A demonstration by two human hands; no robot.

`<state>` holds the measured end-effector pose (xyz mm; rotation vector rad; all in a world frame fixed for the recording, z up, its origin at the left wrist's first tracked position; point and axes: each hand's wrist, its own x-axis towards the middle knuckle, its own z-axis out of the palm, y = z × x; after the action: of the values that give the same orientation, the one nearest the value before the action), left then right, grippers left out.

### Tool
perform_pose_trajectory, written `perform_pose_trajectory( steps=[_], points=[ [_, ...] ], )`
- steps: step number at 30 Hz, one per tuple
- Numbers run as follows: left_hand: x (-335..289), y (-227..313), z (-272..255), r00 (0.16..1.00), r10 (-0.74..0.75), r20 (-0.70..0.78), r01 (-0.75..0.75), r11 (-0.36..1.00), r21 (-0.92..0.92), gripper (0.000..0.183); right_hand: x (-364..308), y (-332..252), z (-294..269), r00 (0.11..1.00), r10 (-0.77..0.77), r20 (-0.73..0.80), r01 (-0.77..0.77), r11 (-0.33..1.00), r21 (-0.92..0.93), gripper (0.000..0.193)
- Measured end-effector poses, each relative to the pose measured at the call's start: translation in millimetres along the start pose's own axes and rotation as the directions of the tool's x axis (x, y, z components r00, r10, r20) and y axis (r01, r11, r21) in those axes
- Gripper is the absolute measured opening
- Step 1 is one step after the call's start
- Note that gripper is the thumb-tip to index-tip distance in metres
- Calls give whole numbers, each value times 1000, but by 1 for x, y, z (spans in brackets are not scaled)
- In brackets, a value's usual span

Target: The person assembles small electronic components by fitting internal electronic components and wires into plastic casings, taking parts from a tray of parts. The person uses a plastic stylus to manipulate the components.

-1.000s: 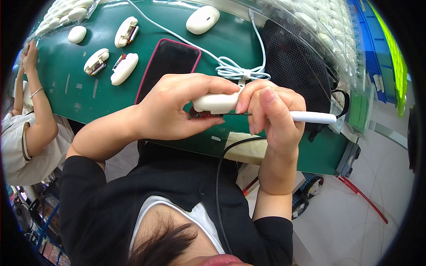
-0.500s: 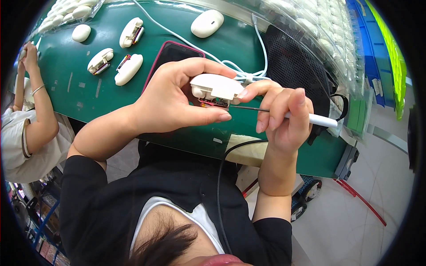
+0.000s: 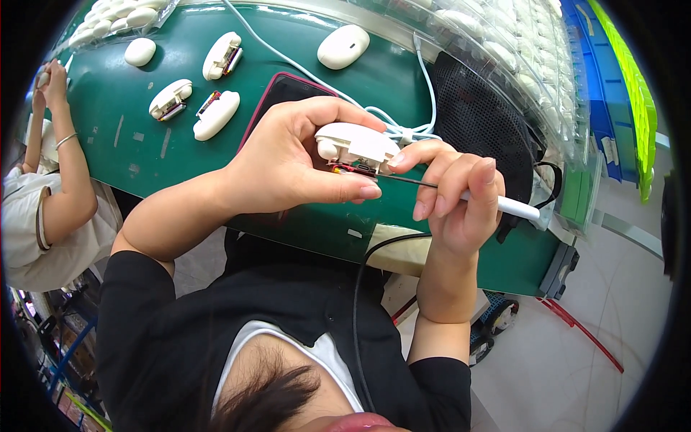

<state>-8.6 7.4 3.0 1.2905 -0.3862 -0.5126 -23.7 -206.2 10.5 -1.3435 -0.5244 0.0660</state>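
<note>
White plastic, rounded and opened on its underside, the computer mouse (image 3: 356, 146) sits above the near edge of the green table (image 3: 129, 137), raised off it in the left hand (image 3: 288, 169) — thumb along the lower side, fingers curled over the top. The right hand (image 3: 453, 194) pinches a thin white-handled tool (image 3: 461, 193), its dark tip touching the red-and-yellow parts at the mouse's exposed edge. Just behind lie a dark phone (image 3: 284, 97) and a white cable (image 3: 403, 129). Farther back rest 5 more white mouse shells (image 3: 216, 115) — 3 opened. Another person's arm (image 3: 57, 165) leans at the table's left end.
</note>
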Motion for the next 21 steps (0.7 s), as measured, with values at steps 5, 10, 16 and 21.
perform_pose_trajectory(
  steps=[5,10,16,21],
  points=[
    [-1,3,0,1000,16,2,-15,999,-42,51,0,6,-4,991,-118,-60,125,984,126,57],
    [1,2,-1,999,-37,3,37,992,-117,49,3,6,-4,963,-173,-208,203,971,129,56],
    [-3,5,-2,1000,15,-8,-15,997,-74,53,4,1,-1,974,-155,-167,180,972,153,53],
    [-8,10,-11,924,372,-86,-349,913,211,57,1,4,-3,947,-174,-272,205,975,88,53]
  ],
)
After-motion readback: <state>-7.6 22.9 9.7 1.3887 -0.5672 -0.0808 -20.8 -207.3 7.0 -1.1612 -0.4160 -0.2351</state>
